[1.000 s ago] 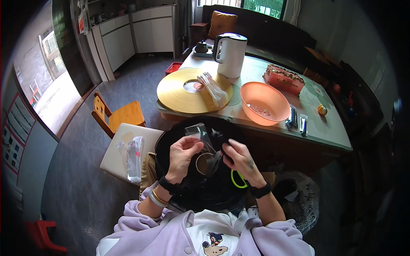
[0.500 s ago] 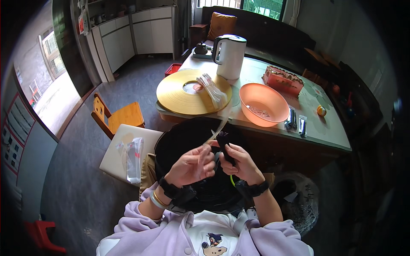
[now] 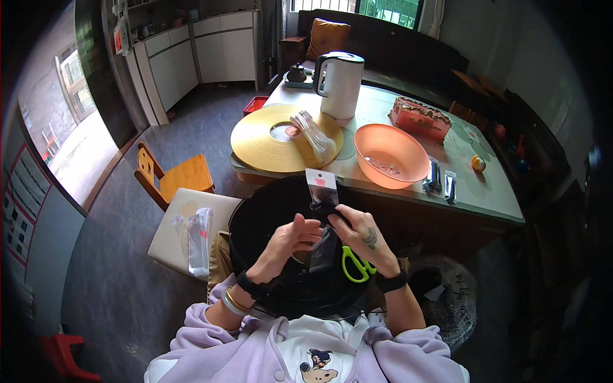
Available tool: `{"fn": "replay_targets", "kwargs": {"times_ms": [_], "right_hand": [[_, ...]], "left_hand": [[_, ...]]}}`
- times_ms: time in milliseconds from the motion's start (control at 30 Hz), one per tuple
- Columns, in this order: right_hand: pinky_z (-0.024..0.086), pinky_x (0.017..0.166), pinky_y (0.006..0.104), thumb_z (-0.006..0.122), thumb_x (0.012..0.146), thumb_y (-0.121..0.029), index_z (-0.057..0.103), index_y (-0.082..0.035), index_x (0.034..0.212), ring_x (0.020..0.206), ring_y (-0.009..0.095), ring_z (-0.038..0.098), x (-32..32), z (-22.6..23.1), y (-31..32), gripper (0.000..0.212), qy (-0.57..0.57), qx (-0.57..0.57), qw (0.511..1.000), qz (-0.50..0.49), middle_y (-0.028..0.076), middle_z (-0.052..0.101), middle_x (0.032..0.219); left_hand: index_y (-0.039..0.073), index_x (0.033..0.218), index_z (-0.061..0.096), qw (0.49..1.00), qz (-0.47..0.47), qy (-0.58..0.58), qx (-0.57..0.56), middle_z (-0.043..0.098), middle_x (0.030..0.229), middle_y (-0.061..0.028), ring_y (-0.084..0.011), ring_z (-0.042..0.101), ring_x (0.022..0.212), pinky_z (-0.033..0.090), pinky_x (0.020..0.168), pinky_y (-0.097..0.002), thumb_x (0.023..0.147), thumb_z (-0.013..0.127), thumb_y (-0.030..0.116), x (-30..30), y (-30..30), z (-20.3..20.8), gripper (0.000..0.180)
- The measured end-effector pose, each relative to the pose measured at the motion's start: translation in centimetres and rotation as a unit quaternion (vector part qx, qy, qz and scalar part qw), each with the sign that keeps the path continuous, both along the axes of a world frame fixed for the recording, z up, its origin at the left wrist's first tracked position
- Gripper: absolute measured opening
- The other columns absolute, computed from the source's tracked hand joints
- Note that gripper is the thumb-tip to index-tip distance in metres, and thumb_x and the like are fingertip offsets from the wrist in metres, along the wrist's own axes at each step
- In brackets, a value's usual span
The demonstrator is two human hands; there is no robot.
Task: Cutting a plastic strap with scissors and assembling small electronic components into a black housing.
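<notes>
Close to the middle of the view, my right hand [image 3: 363, 236] grips a clear plastic packet [image 3: 321, 181] with something black inside and a pale top end. The packet stands upright, its lower part hanging between my hands. My left hand [image 3: 290, 239] is beside it, thumb raised and fingers stretched toward the packet; whether the fingertips touch it I cannot tell. Below my right hand lie scissors with bright green handles [image 3: 359, 265], on a large round black surface [image 3: 268, 207] over my lap. Their blades are hard to make out.
On the table [image 3: 472, 198] ahead are a yellow tape roll [image 3: 255, 143] topped by a white bundle [image 3: 314, 137], an orange bowl [image 3: 391, 156], a white kettle [image 3: 343, 86], a pink box [image 3: 418, 121] and black packets [image 3: 449, 186]. Clear sleeves [image 3: 200, 242] lie on the stool [image 3: 167, 239] at left.
The pale strip at my left hand is gone from view, and that hand has opened. The packet now stands upright in my right hand. The scissors' green handles show more fully.
</notes>
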State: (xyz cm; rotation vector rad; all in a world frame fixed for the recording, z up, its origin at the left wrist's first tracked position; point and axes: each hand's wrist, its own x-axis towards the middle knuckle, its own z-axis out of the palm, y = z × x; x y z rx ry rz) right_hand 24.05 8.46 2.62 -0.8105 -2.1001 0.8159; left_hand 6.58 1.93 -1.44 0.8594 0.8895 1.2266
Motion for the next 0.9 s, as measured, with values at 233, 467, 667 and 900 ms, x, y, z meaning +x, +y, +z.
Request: {"fn": "replay_targets", "kwargs": {"times_ms": [233, 467, 667, 900], "right_hand": [[0.042, 0.049, 0.0305, 0.053, 0.087, -0.015, 0.056, 0.003, 0.086, 0.055, 0.029, 0.059, -0.4, 0.4, -0.7, 0.018, 0.006, -0.062, 0.998, -0.011, 0.018, 0.057, 0.063], [0.032, 0.044, 0.0176, 0.05, 0.091, -0.019, 0.057, -0.001, 0.079, 0.051, 0.002, 0.043, 0.4, 0.1, -1.9, 0.023, 0.086, -0.273, 0.957, 0.051, -0.002, 0.051, 0.064], [0.031, 0.043, 0.0165, 0.051, 0.091, -0.022, 0.057, -0.003, 0.075, 0.049, 0.002, 0.041, 1.1, -1.8, -2.3, 0.026, 0.018, -0.31, 0.946, 0.092, -0.003, 0.048, 0.061], [0.03, 0.04, 0.0172, 0.052, 0.09, -0.027, 0.059, -0.002, 0.071, 0.046, 0.003, 0.043, 0.7, -2.2, -1.7, 0.032, 0.002, -0.289, 0.957, 0.029, -0.004, 0.048, 0.055]], "left_hand": [[-0.004, 0.11, 0.058, 0.994, 0.009, 0.09, 0.055, 0.066, 0.089, -0.0077, -0.0121, 0.063, 0.076, 0.051, 0.07, -0.0219, 0.082, 0.067, 0.012, -0.3, 0.1, -0.7, 0.033], [-0.001, 0.101, 0.059, 0.973, 0.216, -0.046, 0.069, 0.065, 0.087, -0.0091, -0.0142, 0.064, 0.078, 0.053, 0.072, -0.0243, 0.085, 0.063, 0.011, -1.4, 0.8, -1.7, 0.021], [0.001, 0.091, 0.058, 0.968, 0.211, -0.12, 0.057, 0.065, 0.087, -0.0111, -0.0177, 0.065, 0.082, 0.054, 0.076, -0.0271, 0.087, 0.06, 0.013, -1.7, 0.7, -1.0, 0.013], [0.003, 0.089, 0.056, 0.981, 0.115, -0.134, 0.076, 0.065, 0.092, -0.0134, -0.0213, 0.064, 0.092, 0.054, 0.081, -0.0295, 0.088, 0.058, 0.016, -0.9, 0.3, -0.1, 0.013]]}}
